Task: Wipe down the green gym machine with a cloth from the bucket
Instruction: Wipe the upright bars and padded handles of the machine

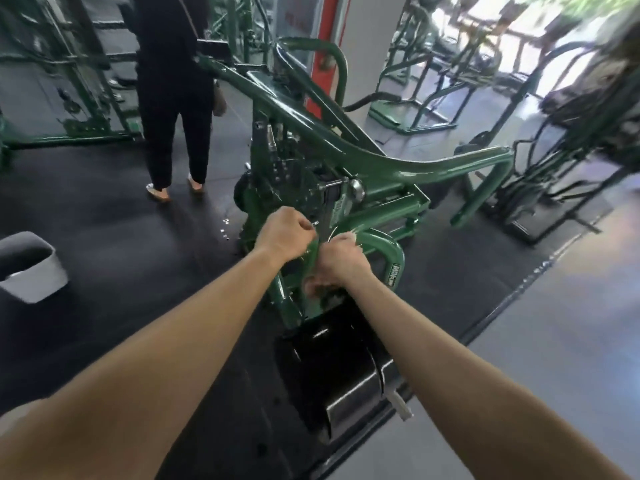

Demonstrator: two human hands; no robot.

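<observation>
The green gym machine (346, 143) stands in the middle, with curved glossy tubes and a black padded seat (332, 368) at its near end. My left hand (284, 233) and my right hand (341, 259) are fists close together over the machine's near frame loop (394, 251). Both grip a narrow green cloth (311, 252) that runs between them and looks twisted; most of it is hidden by my fingers. The white bucket (38, 275) stands on the floor at the far left, well away from both hands.
A person in dark clothes (173, 98) stands on the black rubber floor behind and left of the machine. Small wet spots (225, 226) lie on the floor beside its base. More green equipment (433, 81) fills the back and right.
</observation>
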